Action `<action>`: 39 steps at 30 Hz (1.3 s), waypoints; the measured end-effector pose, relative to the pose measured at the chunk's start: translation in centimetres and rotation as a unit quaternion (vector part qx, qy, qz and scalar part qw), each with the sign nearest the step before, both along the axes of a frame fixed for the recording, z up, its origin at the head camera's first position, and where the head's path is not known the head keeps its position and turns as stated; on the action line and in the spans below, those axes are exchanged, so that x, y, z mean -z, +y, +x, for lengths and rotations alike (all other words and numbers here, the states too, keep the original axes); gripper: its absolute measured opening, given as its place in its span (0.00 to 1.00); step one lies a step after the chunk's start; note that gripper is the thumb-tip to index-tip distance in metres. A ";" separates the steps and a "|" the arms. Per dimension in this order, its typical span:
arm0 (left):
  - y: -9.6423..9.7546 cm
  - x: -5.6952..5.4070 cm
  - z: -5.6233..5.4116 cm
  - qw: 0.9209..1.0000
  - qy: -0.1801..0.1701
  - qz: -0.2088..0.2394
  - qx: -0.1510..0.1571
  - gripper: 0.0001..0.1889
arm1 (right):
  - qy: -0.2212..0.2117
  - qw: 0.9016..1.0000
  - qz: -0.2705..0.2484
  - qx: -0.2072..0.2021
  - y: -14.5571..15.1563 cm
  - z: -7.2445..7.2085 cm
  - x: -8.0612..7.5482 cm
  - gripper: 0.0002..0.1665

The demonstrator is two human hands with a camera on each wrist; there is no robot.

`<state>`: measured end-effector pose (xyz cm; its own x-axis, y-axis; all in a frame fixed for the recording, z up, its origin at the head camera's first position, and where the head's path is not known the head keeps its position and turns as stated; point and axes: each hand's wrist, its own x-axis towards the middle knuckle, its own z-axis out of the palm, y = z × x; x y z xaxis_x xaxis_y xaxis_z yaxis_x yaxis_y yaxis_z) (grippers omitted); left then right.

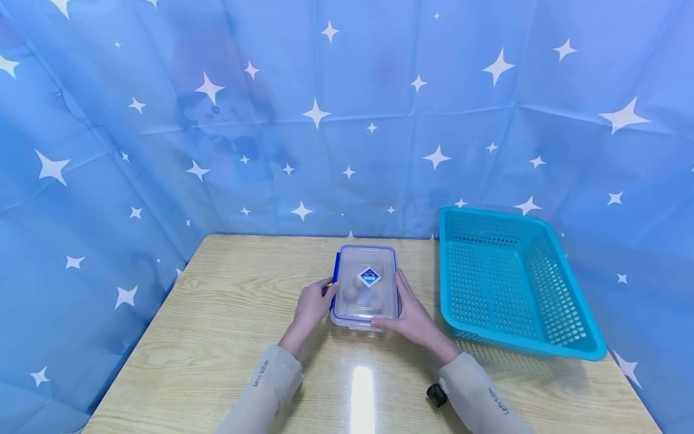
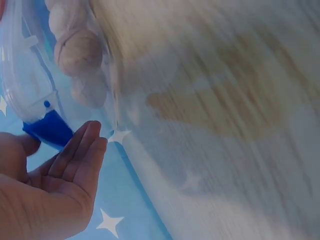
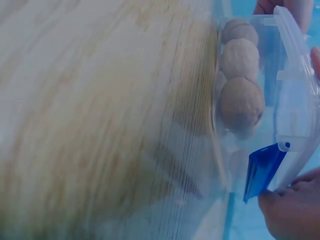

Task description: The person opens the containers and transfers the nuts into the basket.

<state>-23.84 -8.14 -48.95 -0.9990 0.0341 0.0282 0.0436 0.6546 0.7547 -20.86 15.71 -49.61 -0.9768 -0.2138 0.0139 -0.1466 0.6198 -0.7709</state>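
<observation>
A clear plastic food container point(image 1: 355, 259) with a blue-edged lid and a blue-and-white diamond label sits on the wooden table. Through its walls several round brown walnuts point(image 3: 241, 102) show. My left hand point(image 1: 314, 304) holds the container's left side, thumb and fingers around a blue latch point(image 2: 50, 129) that angles outward. On the opposite side my right hand point(image 1: 409, 316) grips the wall, its thumb at the near right corner of the lid. The right wrist view has another blue latch point(image 3: 265, 170) sticking out beside the fingers of that hand.
A turquoise plastic basket point(image 1: 450, 271) with perforated walls stands right of the container, close to my right forearm. Behind the wooden table point(image 1: 228, 301) hangs a blue curtain point(image 1: 379, 138) with white stars. A small black device point(image 1: 437, 395) sits at my right sleeve.
</observation>
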 end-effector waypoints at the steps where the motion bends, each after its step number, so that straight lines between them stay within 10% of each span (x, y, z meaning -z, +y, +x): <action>1: 0.1 -0.1 0.0 1.000 0.001 -0.001 -0.004 0.22 | 0.000 1.000 -0.003 0.000 0.0 0.0 0.0 0.78; 16: 1.3 0.0 -0.3 0.989 -0.014 -0.145 -0.018 0.25 | -0.004 1.000 -0.008 -0.004 0.0 0.1 0.2 0.78; 32: -0.4 0.4 -1.4 0.994 -0.057 -0.091 0.009 0.17 | -0.006 1.000 -0.014 0.002 0.2 0.2 0.4 0.79; 39: -0.7 0.0 -1.2 0.998 -0.051 0.026 0.009 0.16 | -0.009 1.000 -0.013 0.001 0.1 0.0 0.3 0.79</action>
<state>-25.00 -8.86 -48.97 -0.9960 0.0538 -0.0714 -0.0233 0.6149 0.7883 -20.87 15.82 -49.93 -0.9774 -0.2113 0.0015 -0.1310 0.6005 -0.7888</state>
